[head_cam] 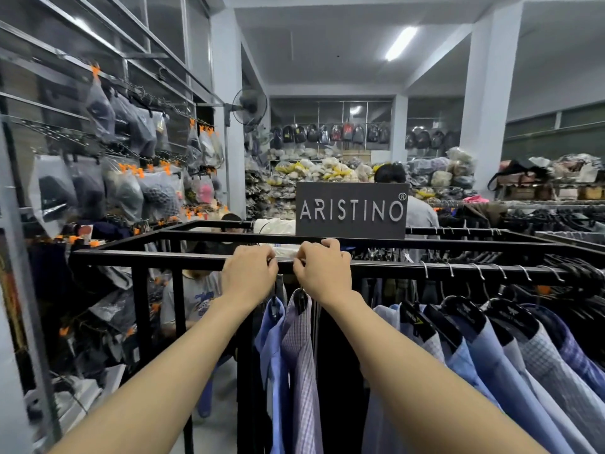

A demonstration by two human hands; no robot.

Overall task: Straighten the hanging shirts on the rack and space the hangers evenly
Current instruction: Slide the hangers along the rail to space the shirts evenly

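A black metal rack rail (147, 258) runs across the view at chest height. My left hand (250, 273) and my right hand (322, 268) are side by side on the rail, fingers curled over the hooks of two hangers. Under them hang a blue shirt (273, 348) and a lilac checked shirt (299, 355) on a black hanger (299, 299). A gap separates these from a packed row of blue and checked shirts (491, 348) on black hangers to the right, whose metal hooks (478, 271) sit close together on the rail.
A dark sign reading ARISTINO (352, 209) stands on the rack's far rail. Bagged caps (131, 188) hang on the left wall. More racks (556, 217) stand at the right. A person's head (391, 172) shows behind the sign, another person (199, 290) is beyond the rack.
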